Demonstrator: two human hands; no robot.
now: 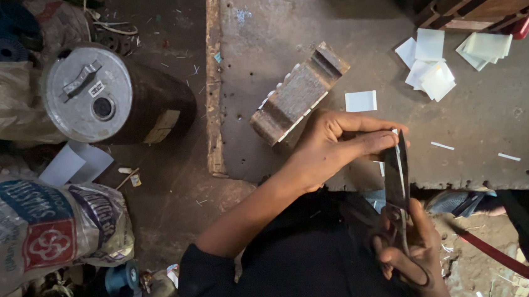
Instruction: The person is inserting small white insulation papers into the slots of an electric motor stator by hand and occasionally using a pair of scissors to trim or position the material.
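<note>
While the right hand (417, 251) is clamped through the handles of the scissors (397, 178), the left hand (334, 144) pinches a small white slip (396, 135) at the blade tips, just over the near edge of the surface (498, 142); the cut will likely go best with the slip held taut and the fingertips kept behind the blades — short, steady closes rather than one snap; cut white pieces (431, 70) lie well apart at the far side, and a notched metal block (300, 95) sits beside the left hand.

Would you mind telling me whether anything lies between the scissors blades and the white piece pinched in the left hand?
Nothing visible does. The left hand pinches the white piece right at the scissors blades, which the right hand holds by the handles.
</note>
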